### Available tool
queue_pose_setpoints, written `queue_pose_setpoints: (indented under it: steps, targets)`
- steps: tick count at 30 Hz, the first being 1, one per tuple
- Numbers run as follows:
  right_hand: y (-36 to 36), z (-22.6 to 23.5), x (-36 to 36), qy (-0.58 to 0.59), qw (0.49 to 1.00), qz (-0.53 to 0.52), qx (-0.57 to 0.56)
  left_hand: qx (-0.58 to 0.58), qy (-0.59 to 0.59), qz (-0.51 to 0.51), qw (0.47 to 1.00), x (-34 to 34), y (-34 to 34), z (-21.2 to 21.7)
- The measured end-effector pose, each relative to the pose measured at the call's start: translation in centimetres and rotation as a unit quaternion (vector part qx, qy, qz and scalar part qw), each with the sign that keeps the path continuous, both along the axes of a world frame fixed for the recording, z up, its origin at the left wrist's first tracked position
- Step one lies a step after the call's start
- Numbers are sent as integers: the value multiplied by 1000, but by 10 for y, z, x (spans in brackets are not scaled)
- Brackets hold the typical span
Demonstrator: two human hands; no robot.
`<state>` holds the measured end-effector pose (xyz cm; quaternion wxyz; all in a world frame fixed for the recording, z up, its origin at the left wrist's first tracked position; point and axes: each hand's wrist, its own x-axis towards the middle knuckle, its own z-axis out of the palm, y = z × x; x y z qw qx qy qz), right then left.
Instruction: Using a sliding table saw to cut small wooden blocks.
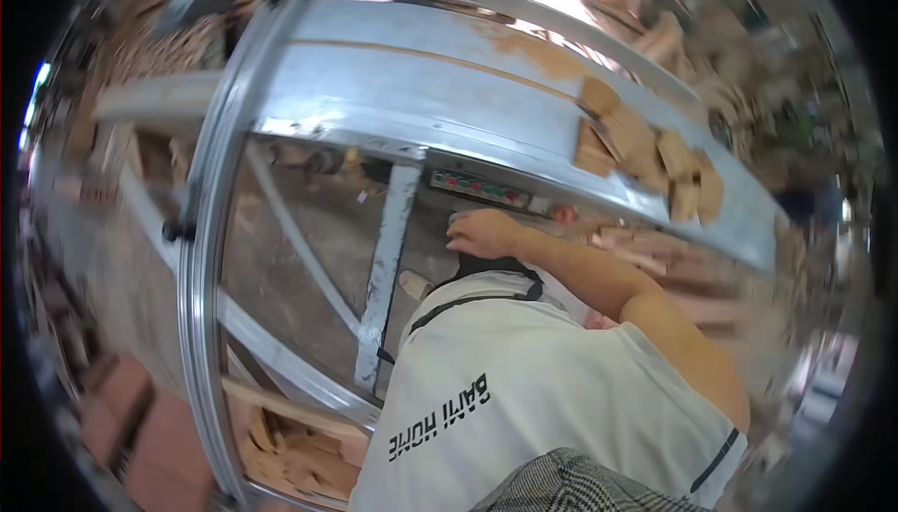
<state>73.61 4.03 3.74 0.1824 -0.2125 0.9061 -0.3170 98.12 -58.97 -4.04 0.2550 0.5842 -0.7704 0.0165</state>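
My right hand [482,234] is in front of my waist, just below a control panel [479,188] with a row of coloured buttons. Its fingers are curled in, and a small greyish bit shows by the fingertips, too blurred to name. The panel is mounted under the near edge of a grey metal machine table [374,82], which looks like a panel saw's bed. Several wooden blocks [636,143] lie in a loose heap on the table's right part. My left hand is out of the picture.
A long metal rail [201,259] runs along the left, with slanted struts and an upright painted leg [383,269] beside it. Wood offcuts [299,456] fill a bin at lower left. Reddish boards [168,456] are stacked near it, and more timber [655,259] lies right of my arm.
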Motion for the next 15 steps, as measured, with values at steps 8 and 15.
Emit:
queue_pose_setpoints:
  steps: [8, 15]
  targets:
    - [180, 19, 127, 81, 782, -617, 20, 325, 83, -521, 785, -172, 201, 67]
    - [310, 68, 110, 153, 783, -577, 173, 508, 19, -634, 583, -243, 333, 100]
